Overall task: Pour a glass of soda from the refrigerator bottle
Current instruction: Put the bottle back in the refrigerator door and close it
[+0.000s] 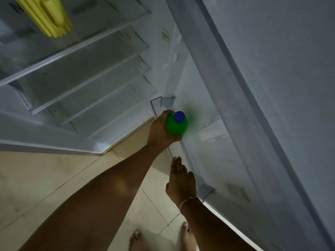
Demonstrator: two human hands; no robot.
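A green soda bottle with a blue cap stands in the clear lowest bin of the open refrigerator door. My left hand is wrapped around the bottle's shoulder from the left. My right hand rests with its fingers together against the front rim of the same door bin, holding nothing. The bottle's lower part is hidden by my hand and the bin. No glass is in view.
The open refrigerator shows several bare glass shelves at left. A yellow plastic object sits at the top left. The door's inner wall fills the right side. Beige floor tiles and my bare feet lie below.
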